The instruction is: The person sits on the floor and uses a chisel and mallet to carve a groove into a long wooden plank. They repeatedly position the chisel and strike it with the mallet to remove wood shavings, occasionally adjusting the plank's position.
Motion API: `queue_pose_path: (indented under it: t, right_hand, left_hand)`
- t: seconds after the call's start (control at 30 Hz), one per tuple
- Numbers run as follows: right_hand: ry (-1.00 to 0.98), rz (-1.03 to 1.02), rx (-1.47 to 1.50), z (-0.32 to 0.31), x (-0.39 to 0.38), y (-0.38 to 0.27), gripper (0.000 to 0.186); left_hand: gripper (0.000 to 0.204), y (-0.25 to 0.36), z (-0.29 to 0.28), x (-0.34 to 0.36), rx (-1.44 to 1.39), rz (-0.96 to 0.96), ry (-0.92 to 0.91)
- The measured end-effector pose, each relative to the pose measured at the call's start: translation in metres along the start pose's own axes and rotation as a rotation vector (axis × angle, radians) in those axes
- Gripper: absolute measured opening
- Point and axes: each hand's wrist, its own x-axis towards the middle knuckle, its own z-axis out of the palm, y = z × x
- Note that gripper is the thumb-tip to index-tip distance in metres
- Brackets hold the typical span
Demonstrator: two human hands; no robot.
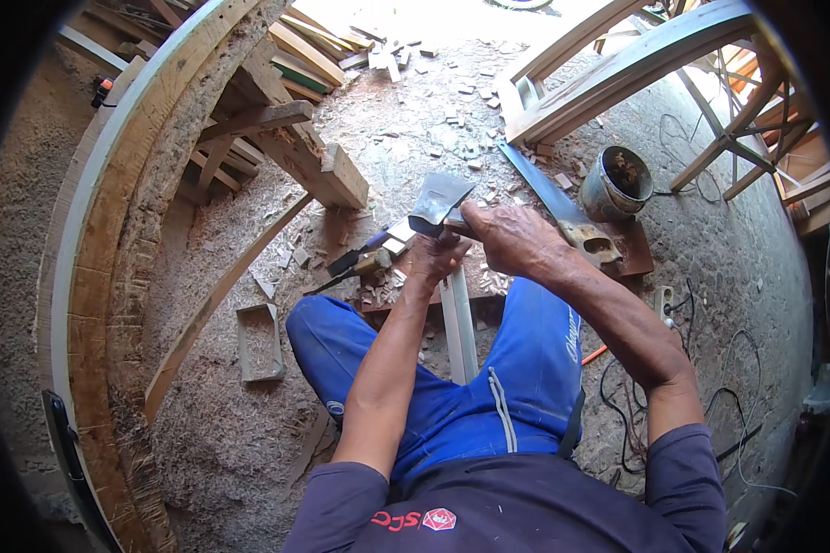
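A hatchet-like tool with a broad, flaring steel blade [441,198] is held out in front of me. My right hand [512,238] is closed around its short handle, close to the head. Just under the blade, my left hand [438,258] is closed around the upper part of a pale wooden strip [458,323]. That strip slants down between my knees; its upper end is hidden by the hand and blade. Left of the strip, a tool with a wooden handle [374,264] lies on the low wood among chips.
A handsaw [539,187] and a grimy bucket [616,182] are at the right. Heavy curved timber [111,276] lines the left, with a shallow tray [260,343] on the shaving-strewn floor. A curved frame [627,69] stands far right. Cables run near a socket strip [664,302].
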Motion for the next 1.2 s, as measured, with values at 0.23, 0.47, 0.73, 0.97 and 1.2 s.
queue_pose_path:
  t: [0.23,0.47,0.73,0.97,1.2]
  right_hand:
    - [0.516,-0.169,0.139,-0.062,-0.012,-0.035,0.046]
    - [-0.027,0.07,-0.027,0.0,0.004,0.01,0.032]
    - [0.336,-0.054,0.118,-0.037,-0.008,-0.013,0.031]
    - [-0.095,0.107,0.006,-0.005,0.02,0.014,0.041]
    - [0.048,0.317,0.225,0.047,0.024,0.062,0.039]
  left_hand:
    - [0.07,-0.012,-0.007,0.005,-0.003,0.095,0.04]
    - [0.068,0.019,0.006,-0.003,-0.222,-0.004,0.045]
    - [0.066,0.035,0.001,-0.001,0.044,0.024,0.061]
    - [0.073,0.004,0.001,0.0,-0.179,-0.052,0.007]
    - [0.099,-0.005,0.026,-0.061,0.408,-0.112,0.37]
